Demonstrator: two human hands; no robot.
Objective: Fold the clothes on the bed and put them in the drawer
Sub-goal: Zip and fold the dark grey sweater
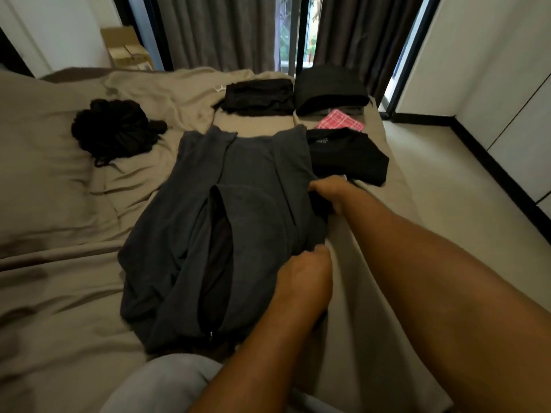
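Observation:
A dark grey zip-up garment (238, 210) lies spread lengthwise on the bed (53, 210), partly folded inward. My right hand (329, 193) grips its right edge near the middle. My left hand (307, 269) grips the same edge lower down, fingers tucked under the fabric. Folded black clothes lie beyond: one pile (258, 96) at the far middle, a thicker pile (329, 90) at the far right, and a black shirt (348, 156) beside the grey garment. A pink checked cloth (340, 122) lies between them. An unfolded black bundle (114, 131) sits at the left.
The bed has a rumpled taupe sheet. Its right edge drops to a light floor (441, 180). White cupboard fronts (512, 114) line the right wall. Dark curtains (220, 31) hang behind the bed. Cardboard boxes (128, 49) stand at the back left.

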